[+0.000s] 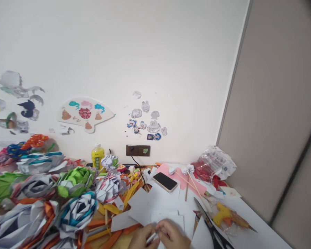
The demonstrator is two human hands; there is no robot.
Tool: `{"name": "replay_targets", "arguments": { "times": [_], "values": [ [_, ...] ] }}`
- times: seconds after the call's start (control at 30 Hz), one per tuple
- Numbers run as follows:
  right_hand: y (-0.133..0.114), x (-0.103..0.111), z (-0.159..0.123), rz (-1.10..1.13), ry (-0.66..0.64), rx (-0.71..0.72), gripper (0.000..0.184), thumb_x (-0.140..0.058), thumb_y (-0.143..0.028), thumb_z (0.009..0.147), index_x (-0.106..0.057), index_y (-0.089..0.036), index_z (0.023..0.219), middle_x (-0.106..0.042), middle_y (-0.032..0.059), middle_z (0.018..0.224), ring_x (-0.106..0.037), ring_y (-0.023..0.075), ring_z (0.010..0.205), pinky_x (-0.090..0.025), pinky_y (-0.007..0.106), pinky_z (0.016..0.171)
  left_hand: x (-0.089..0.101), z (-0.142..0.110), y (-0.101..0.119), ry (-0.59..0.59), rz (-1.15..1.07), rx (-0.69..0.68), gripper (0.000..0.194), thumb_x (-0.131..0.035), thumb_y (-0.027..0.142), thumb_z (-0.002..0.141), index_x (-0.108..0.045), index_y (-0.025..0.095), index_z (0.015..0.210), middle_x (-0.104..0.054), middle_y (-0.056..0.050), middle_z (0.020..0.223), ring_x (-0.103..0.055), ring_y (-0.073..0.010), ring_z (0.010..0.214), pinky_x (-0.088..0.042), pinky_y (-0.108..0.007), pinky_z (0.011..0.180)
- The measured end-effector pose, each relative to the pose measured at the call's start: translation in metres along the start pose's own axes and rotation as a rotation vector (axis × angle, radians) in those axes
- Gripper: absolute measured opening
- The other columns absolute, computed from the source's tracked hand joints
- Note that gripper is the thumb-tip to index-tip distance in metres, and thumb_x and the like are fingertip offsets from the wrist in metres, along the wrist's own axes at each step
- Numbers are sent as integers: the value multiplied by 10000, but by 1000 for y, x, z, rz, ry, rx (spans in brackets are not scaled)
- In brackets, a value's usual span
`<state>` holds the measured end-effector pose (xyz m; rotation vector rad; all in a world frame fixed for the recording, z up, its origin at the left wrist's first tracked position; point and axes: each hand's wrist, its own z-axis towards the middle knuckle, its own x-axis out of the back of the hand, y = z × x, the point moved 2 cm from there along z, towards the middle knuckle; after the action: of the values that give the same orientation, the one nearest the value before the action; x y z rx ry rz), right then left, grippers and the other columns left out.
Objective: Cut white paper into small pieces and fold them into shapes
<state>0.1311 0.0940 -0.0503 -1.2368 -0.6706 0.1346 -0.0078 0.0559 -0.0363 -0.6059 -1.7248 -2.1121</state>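
At the bottom of the head view, my left hand point(142, 238) and my right hand point(173, 236) meet with fingers closed. Between them is a small piece of white paper point(152, 237) that looks rolled or folded; most of it is hidden by the fingers. Loose white paper sheets point(162, 197) lie under and beyond my hands. To the right of my right hand, a pair of black-handled scissors point(209, 221) rests on paper. A smartphone point(165, 182) with a dark screen lies farther back on the sheets.
Large folded paper flowers point(77, 211) crowd the left side, with orange and yellow paper strips point(129, 193) beside them. A yellow-labelled bottle point(97, 156) stands by the wall. At right are thin sticks with paper heads point(188, 169), a plastic bag point(217, 162) and a yellow-handled pointed tool point(228, 216).
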Motion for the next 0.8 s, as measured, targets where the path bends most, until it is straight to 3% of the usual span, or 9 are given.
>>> {"name": "replay_targets", "arguments": {
  "times": [0.17, 0.4, 0.8],
  "values": [
    [-21, 3, -6, 118, 50, 53, 168, -455, -183, 765, -574, -182, 884, -618, 40, 844, -584, 194, 812, -443, 289, 738, 3, -3, 10, -11, 45, -31, 129, -456, 251, 750, -487, 169, 656, -512, 8, 629, -467, -135, 614, -348, -211, 568],
    [-22, 6, -8, 151, 25, 54, 153, -462, -176, 792, -566, -186, 904, -612, 24, 845, -580, 183, 813, -440, 289, 723, 8, -7, 22, -39, 34, -54, 167, -453, 269, 782, -523, 160, 676, -506, 20, 621, -464, -135, 617, -346, -210, 565],
    [-27, 11, -11, 129, 4, 106, 168, -456, -148, 814, -563, -195, 935, -616, 22, 902, -583, 169, 858, -450, 274, 755, 8, -6, 20, -66, -11, -23, 183, -470, 312, 791, -548, 169, 709, -581, 8, 686, -514, -148, 669, -375, -212, 607]
  ]
}}
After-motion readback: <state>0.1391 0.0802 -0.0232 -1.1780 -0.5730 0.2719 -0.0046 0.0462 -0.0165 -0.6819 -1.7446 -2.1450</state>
